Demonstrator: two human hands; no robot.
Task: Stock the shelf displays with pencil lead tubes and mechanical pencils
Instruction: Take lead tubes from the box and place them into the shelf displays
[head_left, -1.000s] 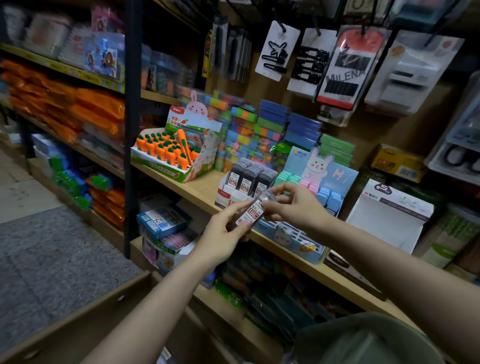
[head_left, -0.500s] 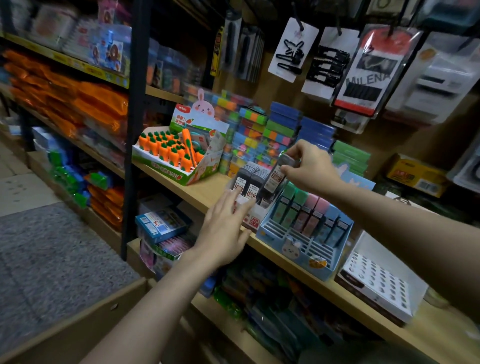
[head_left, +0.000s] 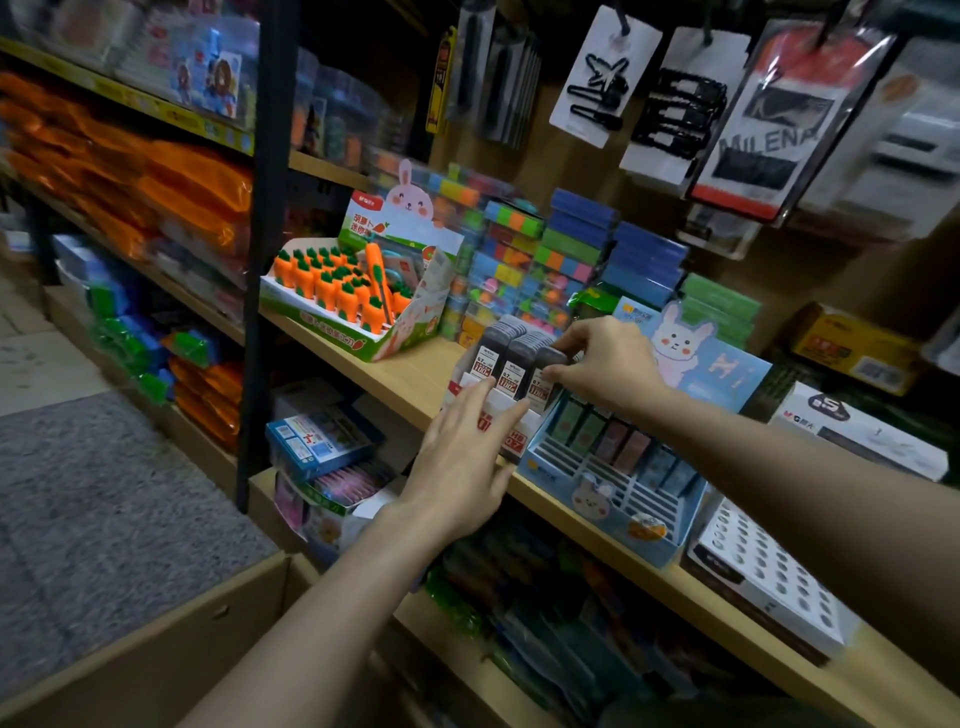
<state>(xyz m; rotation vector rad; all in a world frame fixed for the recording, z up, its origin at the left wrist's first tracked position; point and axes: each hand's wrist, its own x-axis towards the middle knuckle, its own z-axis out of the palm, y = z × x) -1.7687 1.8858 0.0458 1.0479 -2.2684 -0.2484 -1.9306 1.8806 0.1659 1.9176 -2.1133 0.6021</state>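
Head view: on the wooden shelf (head_left: 400, 374), the right hand (head_left: 605, 364) pinches the rightmost lead tube (head_left: 545, 376) standing in the white display box (head_left: 506, 415). The left hand (head_left: 465, 457), fingers straight, presses flat against that box's near front. Just right stands a blue rabbit display (head_left: 613, 499) of pastel tubes.

"MILENA" on hanging card (head_left: 779, 124)

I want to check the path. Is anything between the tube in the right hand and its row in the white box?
Nothing visible. The right hand holds the tube already at the right row of the white box; the left hand rests on the box front, not in the way.
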